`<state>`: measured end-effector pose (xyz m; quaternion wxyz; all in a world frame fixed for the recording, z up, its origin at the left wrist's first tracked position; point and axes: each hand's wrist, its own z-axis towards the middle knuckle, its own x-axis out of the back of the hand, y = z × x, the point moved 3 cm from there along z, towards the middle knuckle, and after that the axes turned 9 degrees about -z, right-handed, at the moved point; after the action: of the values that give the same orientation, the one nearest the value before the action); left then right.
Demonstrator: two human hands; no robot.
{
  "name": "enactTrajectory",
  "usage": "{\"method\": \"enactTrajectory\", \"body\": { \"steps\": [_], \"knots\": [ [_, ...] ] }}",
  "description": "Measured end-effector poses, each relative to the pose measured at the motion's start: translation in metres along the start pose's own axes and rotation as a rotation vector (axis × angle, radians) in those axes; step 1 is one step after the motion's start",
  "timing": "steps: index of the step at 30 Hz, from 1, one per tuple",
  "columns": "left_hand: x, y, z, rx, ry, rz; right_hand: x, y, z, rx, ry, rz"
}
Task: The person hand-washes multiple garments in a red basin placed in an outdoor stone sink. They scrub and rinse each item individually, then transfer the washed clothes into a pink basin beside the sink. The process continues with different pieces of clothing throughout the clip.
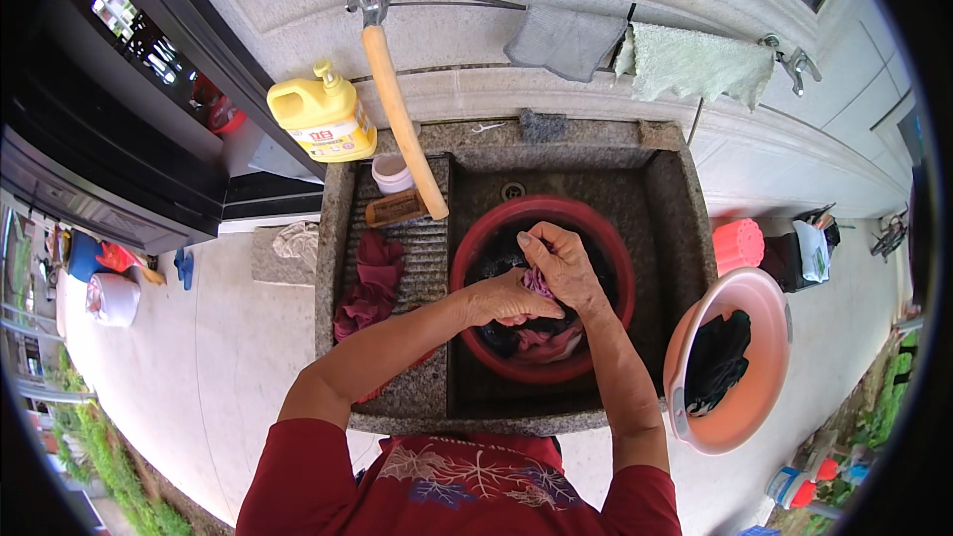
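Over a red basin (623,268) in the stone sink, both my hands grip a bunched pink-purple cloth (537,283). My left hand (508,300) closes round it from the left, fingers partly hidden behind the cloth. My right hand (566,264) is clenched on its upper right part. In the basin below lie dark wet clothes and a pink garment (549,345). Left of the basin, a dark red garment (372,278) rests on the ribbed washboard (425,256) of the sink. A wooden brush (396,208) lies there beside a white tub (392,174).
A yellow jug (323,117) stands at the sink's back left corner, by a tap with an orange hose (395,109). Cloths (695,62) hang on the wall. A pink basin (776,337) with dark clothing sits right of the stone sink (680,189); a red bucket (738,243) stands behind it.
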<state>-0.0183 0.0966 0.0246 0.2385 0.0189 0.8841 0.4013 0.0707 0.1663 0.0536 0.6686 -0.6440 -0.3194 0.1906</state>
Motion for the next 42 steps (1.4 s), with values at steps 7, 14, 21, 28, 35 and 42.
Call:
{"method": "enactTrajectory", "body": {
  "steps": [7,14,21,28,35,42],
  "knots": [
    [-0.006,-0.014,0.016,-0.159,0.647,0.971,-0.009,0.054,0.007,0.006,0.284,-0.545],
    [0.008,-0.036,0.030,-0.541,0.723,0.652,-0.007,0.065,0.003,-0.127,0.293,-0.631],
    [0.007,-0.009,-0.020,-0.025,-0.463,-0.775,0.022,-0.043,-0.035,0.156,-0.214,-0.022],
    [-0.022,-0.014,-0.037,0.169,-0.756,-0.698,0.001,-0.068,-0.066,0.954,0.081,-1.047],
    [-0.030,-0.006,-0.040,0.299,-0.587,-0.350,0.004,-0.057,-0.073,1.007,0.182,-1.289],
    [-0.041,0.024,-0.044,0.049,-0.122,0.259,0.007,-0.068,-0.069,0.813,0.117,-1.473]
  ]
}}
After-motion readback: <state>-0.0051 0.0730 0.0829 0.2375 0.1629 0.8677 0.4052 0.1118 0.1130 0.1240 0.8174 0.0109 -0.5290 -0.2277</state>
